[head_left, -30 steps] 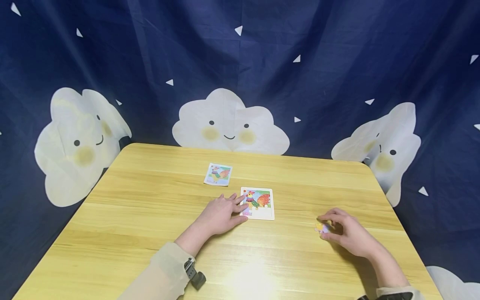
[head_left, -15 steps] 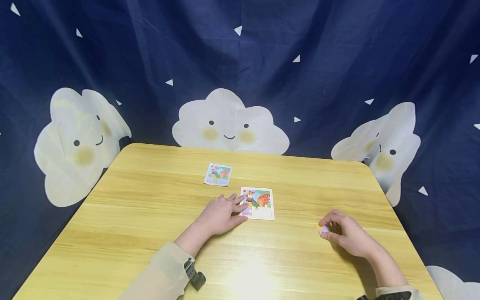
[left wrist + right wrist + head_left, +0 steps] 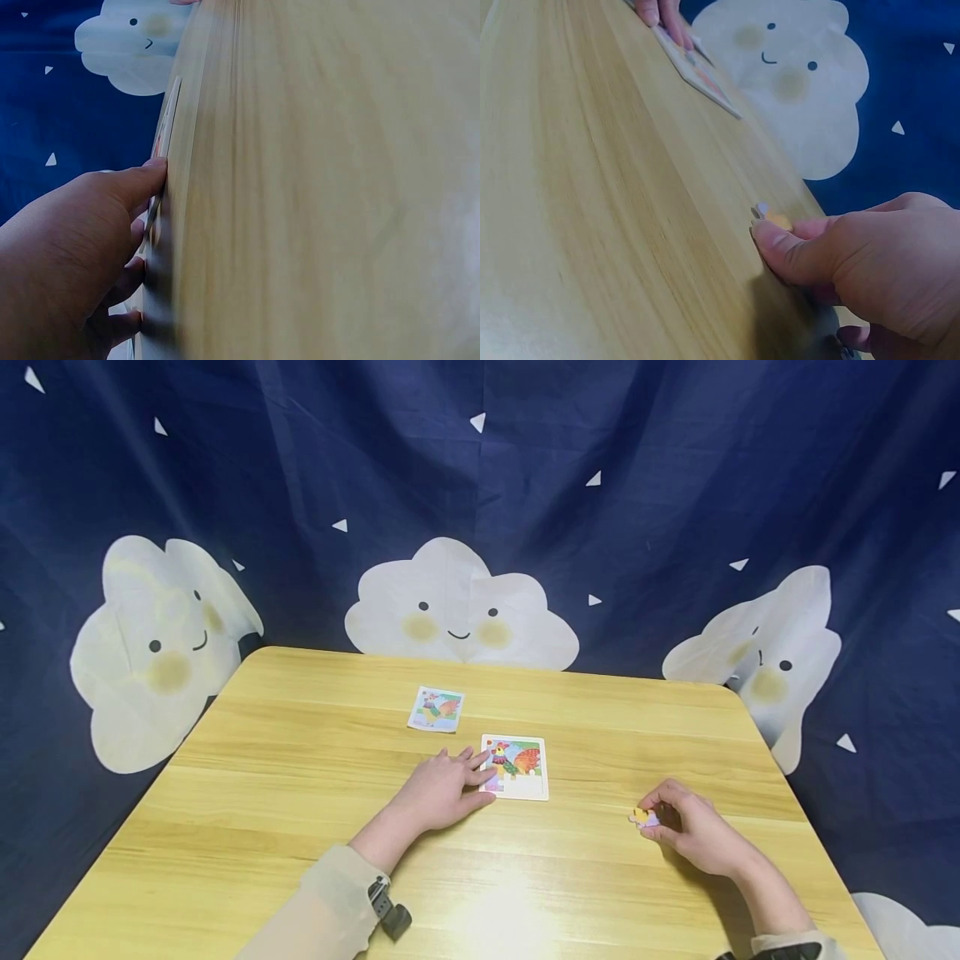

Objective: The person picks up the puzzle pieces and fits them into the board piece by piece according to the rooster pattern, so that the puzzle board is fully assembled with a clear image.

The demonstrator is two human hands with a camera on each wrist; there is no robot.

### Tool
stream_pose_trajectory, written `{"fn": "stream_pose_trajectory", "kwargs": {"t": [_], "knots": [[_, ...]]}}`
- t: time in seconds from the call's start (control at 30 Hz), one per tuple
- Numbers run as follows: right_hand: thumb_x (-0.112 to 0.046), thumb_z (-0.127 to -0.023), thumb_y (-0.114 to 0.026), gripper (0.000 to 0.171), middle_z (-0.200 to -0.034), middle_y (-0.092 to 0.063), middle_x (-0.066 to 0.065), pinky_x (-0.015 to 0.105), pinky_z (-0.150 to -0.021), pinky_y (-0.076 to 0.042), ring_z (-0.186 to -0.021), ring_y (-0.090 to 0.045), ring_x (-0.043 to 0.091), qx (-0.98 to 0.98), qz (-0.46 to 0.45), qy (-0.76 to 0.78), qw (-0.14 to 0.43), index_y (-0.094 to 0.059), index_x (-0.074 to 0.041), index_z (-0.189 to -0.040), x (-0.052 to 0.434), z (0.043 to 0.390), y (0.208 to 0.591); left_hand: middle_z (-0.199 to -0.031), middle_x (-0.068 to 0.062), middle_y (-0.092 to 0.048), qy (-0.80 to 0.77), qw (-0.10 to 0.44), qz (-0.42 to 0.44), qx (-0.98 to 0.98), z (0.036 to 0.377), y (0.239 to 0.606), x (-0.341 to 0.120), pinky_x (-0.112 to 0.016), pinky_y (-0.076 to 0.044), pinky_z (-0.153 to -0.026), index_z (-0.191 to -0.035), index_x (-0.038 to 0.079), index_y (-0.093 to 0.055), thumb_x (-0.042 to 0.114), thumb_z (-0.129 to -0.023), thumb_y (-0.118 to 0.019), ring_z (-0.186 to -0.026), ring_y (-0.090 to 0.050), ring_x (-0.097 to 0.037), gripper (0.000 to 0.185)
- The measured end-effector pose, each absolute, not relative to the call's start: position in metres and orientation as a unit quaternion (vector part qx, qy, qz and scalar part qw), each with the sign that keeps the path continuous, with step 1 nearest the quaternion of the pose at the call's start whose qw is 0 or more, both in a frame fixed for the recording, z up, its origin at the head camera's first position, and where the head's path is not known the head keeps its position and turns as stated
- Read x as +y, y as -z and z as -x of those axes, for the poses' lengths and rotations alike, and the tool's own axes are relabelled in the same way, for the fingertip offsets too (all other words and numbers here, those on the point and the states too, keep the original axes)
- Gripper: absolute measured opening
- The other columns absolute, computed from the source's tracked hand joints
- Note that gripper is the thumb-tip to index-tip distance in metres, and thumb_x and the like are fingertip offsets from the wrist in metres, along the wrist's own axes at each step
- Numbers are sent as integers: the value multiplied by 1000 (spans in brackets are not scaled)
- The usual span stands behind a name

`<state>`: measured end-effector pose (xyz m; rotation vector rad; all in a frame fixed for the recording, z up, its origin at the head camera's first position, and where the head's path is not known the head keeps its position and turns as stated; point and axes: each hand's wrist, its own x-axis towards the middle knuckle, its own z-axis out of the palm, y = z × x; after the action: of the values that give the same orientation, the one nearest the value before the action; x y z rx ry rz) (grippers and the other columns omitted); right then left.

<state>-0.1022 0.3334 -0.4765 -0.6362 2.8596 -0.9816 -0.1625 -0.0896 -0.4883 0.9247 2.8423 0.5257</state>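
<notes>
Lying on the table, a square jigsaw puzzle (image 3: 525, 789) in a white frame shows a colourful rooster; its lower right part is bare white. My left hand (image 3: 438, 789) rests at its left edge, fingers spread and the tips on the frame. In the left wrist view the thumb (image 3: 142, 182) touches the frame's near edge. Off to the right, my right hand (image 3: 697, 827) pinches a small yellow and lavender puzzle piece (image 3: 642, 817) between thumb and fingers, low over the table. The right wrist view shows the thumb covering part of that puzzle piece (image 3: 778, 221).
Behind the puzzle lies a small square picture card (image 3: 437, 709) with the same rooster. The wooden table (image 3: 337, 710) has rounded far corners. A dark blue curtain (image 3: 480, 485) with smiling white clouds hangs along its far side and flanks.
The puzzle piece has turned slightly between my right fingertips, and the right hand has shifted only a touch. My left hand and the puzzle stay where they were.
</notes>
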Motion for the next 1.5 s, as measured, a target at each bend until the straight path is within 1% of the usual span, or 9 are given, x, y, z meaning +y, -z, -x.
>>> {"fn": "stream_pose_trajectory", "kwargs": {"t": [0.1, 0.2, 0.27, 0.5, 0.63, 0.77, 0.97, 1.33, 1.5], "knots": [[-13, -91, -84, 23, -97, -59, -7, 30, -72, -42, -82, -52, 6, 924, 220, 312, 4, -68, -18, -106, 332, 100, 477, -160, 3, -47, -175, 53, -305, 934, 162, 488, -90, -59, -31, -122, -147, 24, -66, 53, -105, -60, -149, -42, -31, 51], [-14, -91, -85, 23, -94, -59, -12, 34, -75, -30, -79, -52, 4, 926, 238, 294, -21, -69, -22, -106, 330, 97, 479, -160, 3, -47, -174, 53, -306, 934, 162, 488, -90, -59, -31, -122, -147, 24, -65, 53, -105, -60, -149, -43, -31, 51], [-17, -92, -85, 22, -94, -58, -16, 33, -74, -21, -79, -51, 2, 928, 249, 275, -37, -71, -24, -107, 329, 96, 481, -160, 3, -48, -173, 52, -306, 935, 162, 488, -90, -58, -31, -122, -147, 24, -66, 53, -105, -61, -149, -43, -31, 51], [-15, -93, -83, 23, -104, -59, -16, 31, -75, -24, -77, -48, -7, 933, 278, 213, -88, -75, -17, -115, 325, 98, 487, -159, 3, -48, -173, 49, -305, 935, 163, 488, -91, -57, -31, -122, -147, 24, -66, 52, -105, -62, -149, -43, -31, 51], [-16, -94, -83, 24, -107, -59, -16, 32, -76, -27, -79, -49, -7, 935, 276, 196, -103, -74, -15, -117, 325, 99, 491, -159, 2, -49, -174, 49, -307, 934, 162, 487, -90, -58, -31, -122, -146, 24, -66, 52, -105, -62, -148, -44, -31, 50], [-16, -95, -81, 25, -110, -60, -16, 30, -76, -26, -82, -51, -5, 934, 269, 214, -100, -74, -17, -119, 325, 100, 492, -159, 2, -49, -172, 49, -307, 935, 163, 487, -90, -58, -32, -121, -146, 24, -66, 52, -105, -62, -148, -44, -31, 51], [-15, -96, -80, 27, -113, -62, -14, 30, -77, -25, -79, -48, -2, 926, 269, 246, -96, -73, -16, -122, 321, 103, 486, -160, 3, -48, -169, 50, -306, 936, 163, 489, -91, -58, -31, -122, -147, 25, -66, 53, -105, -61, -149, -43, -30, 51], [-16, -98, -78, 30, -116, -61, -14, 29, -79, -24, -80, -50, -3, 915, 287, 271, -83, -72, -12, -128, 305, 112, 474, -160, 3, -48, -167, 51, -307, 936, 163, 490, -91, -58, -32, -121, -147, 25, -65, 54, -105, -61, -149, -44, -30, 52], [-18, -98, -78, 31, -117, -61, -14, 30, -81, -27, -80, -52, -3, 913, 294, 270, -81, -71, -13, -128, 295, 116, 469, -160, 3, -48, -168, 53, -307, 935, 162, 489, -90, -58, -32, -121, -147, 24, -65, 53, -105, -61, -149, -43, -30, 52]]}}
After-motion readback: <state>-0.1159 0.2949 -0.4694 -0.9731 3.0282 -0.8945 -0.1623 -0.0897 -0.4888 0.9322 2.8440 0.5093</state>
